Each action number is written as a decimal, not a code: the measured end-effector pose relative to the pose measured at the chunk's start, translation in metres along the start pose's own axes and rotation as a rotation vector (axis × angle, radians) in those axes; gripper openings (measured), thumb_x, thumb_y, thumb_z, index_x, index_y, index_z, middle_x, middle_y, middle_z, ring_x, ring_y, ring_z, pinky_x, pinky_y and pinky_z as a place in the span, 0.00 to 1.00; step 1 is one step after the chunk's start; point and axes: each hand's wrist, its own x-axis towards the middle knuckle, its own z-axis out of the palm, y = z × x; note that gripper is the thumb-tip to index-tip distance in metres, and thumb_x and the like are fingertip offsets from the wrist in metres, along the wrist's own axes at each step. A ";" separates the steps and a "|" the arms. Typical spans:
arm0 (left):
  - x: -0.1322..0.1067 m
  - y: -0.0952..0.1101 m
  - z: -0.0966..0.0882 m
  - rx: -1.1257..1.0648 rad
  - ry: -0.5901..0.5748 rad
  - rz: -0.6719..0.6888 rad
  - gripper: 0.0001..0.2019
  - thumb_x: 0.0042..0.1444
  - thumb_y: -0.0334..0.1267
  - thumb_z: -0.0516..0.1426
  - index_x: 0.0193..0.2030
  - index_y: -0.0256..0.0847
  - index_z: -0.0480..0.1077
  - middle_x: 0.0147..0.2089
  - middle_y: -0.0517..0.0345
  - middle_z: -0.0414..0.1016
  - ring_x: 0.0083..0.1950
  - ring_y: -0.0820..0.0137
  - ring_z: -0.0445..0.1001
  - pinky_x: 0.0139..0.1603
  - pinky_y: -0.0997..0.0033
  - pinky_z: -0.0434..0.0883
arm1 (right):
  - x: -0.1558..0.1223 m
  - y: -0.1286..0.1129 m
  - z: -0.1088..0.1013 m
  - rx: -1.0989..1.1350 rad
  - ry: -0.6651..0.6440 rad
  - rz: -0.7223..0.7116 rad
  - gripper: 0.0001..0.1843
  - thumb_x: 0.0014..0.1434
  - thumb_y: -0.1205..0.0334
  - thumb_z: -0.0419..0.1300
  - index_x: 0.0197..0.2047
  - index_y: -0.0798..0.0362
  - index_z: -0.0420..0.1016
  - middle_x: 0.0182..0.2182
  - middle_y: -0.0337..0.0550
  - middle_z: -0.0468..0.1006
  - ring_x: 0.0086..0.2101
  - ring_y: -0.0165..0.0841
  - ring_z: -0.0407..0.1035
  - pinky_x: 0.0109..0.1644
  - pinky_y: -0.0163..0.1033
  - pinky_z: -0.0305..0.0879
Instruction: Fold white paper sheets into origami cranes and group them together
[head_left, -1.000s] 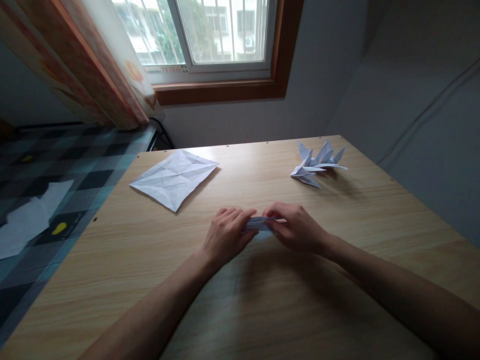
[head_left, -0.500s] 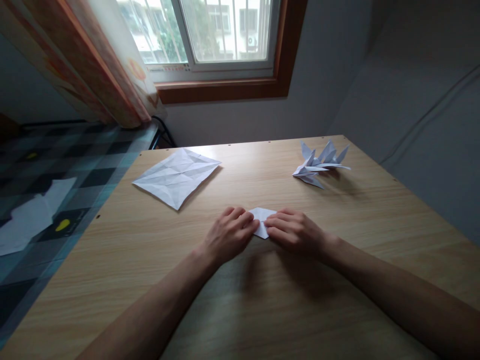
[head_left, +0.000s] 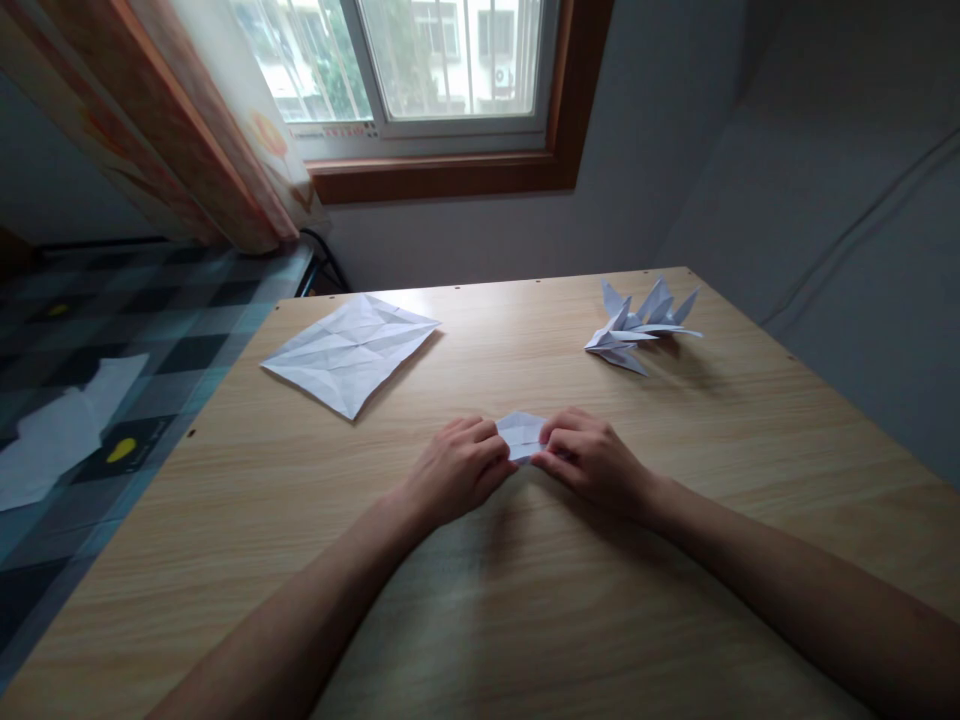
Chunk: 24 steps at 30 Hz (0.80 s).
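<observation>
A small piece of folded white paper (head_left: 520,434) is at the middle of the wooden table (head_left: 420,610), between my two hands. My left hand (head_left: 466,466) grips its left side, fingers curled over the edge and thumb near the front. On the opposite side, my right hand (head_left: 589,452) pinches the paper between thumb and fingers. Creases run across its visible face; both side ends are hidden under my fingers.
An opened, creased white sheet (head_left: 352,352) lies at the table's back left. Several folded paper figures (head_left: 637,330) stand close together at the back right. Torn white paper (head_left: 67,430) rests on a checked cloth (head_left: 187,290) to the left, below a curtain (head_left: 225,130) and window.
My right fingers have shifted from lying flat on the paper to pinching its right side. The paper's front point no longer shows, and a wide fold line faces me.
</observation>
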 end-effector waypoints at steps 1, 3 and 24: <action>0.000 0.001 0.001 -0.001 0.001 -0.023 0.14 0.66 0.40 0.51 0.29 0.39 0.69 0.33 0.55 0.72 0.35 0.69 0.69 0.38 0.68 0.65 | 0.000 0.000 0.000 0.014 0.000 0.043 0.12 0.62 0.63 0.60 0.26 0.53 0.70 0.32 0.45 0.77 0.36 0.35 0.69 0.42 0.40 0.66; 0.001 0.003 0.002 0.021 0.002 -0.075 0.14 0.66 0.39 0.51 0.30 0.39 0.69 0.32 0.56 0.72 0.34 0.69 0.69 0.37 0.67 0.65 | 0.001 0.000 0.000 0.007 -0.011 0.098 0.10 0.62 0.64 0.61 0.27 0.53 0.70 0.33 0.45 0.76 0.37 0.36 0.68 0.43 0.41 0.66; -0.002 0.011 -0.005 0.216 -0.039 0.074 0.10 0.60 0.32 0.53 0.45 0.44 0.73 0.36 0.55 0.70 0.37 0.67 0.67 0.37 0.66 0.64 | -0.011 -0.025 -0.001 -0.522 -0.165 -0.259 0.12 0.62 0.76 0.52 0.36 0.59 0.77 0.31 0.51 0.76 0.32 0.39 0.67 0.34 0.43 0.60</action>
